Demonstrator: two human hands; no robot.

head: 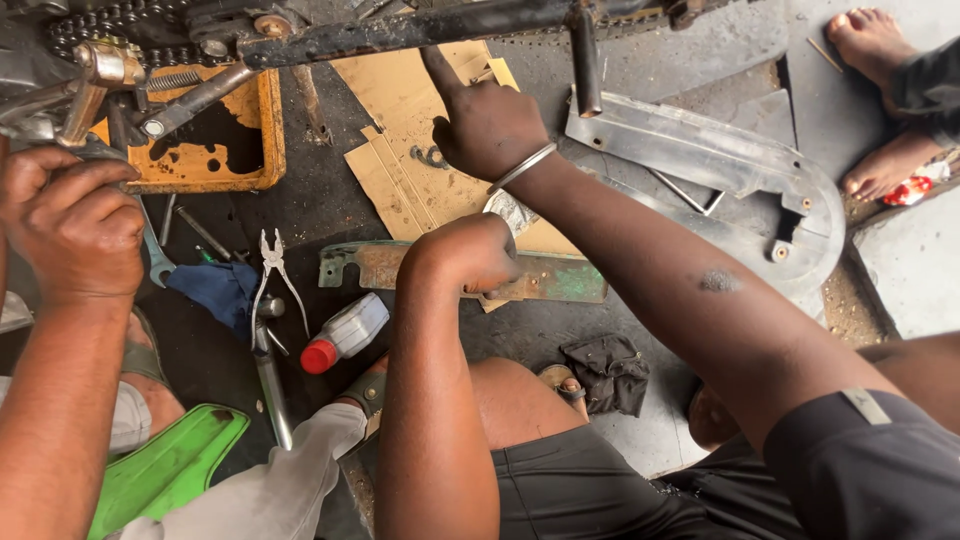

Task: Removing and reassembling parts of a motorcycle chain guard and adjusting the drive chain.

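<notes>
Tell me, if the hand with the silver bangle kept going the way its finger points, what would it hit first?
The hand with the bangle would meet the dark metal bar of the motorbike frame. Its fingertip already looks to be at the bar's underside, though depth is hard to judge from above.

The right hand, a bangle on its wrist, points one finger up at the dark frame bar, over cardboard. The left hand is a fist resting on a rusty green bracket on the floor. Another person's hand grips near the chain. Pliers and a red-capped bottle lie near the bracket's left end.
</notes>
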